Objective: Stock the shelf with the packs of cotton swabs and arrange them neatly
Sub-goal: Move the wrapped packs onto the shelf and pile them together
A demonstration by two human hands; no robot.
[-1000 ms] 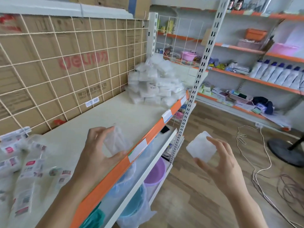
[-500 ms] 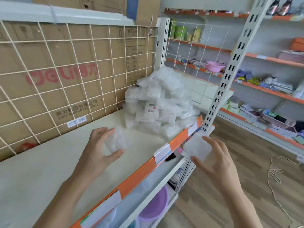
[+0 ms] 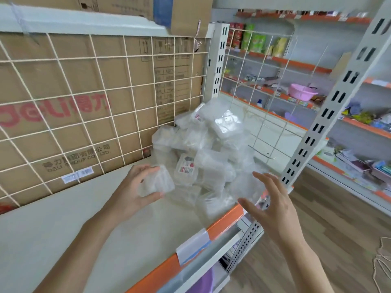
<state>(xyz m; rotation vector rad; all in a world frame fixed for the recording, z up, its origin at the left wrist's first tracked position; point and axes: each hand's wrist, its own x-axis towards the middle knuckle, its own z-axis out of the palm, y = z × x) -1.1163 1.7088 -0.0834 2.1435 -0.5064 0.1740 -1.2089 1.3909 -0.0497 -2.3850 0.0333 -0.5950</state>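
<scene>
Head view: left hand (image 3: 131, 193) keeps its grip clamped on a swab pack (image 3: 156, 183), right hand (image 3: 273, 206) grips a blurred second pack (image 3: 246, 186), near the shelf (image 3: 63, 218) pile (image 3: 203, 144).

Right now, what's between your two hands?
Head view: the heap of cotton swab packs lies between left hand holding one pack and right hand holding another pack.

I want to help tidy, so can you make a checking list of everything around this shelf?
Surface: cream shelf, orange front edge.
Job's things: untidy heap of cotton swab packs at the far end.
Clutter: big cardboard box behind the shelf.
Hands: left hand holds one pack; right hand at a blurred pack, grip unclear.
Cables: pale cord on the floor, right.
Surroundings: stocked shelves, pink basin, wooden floor.
</scene>
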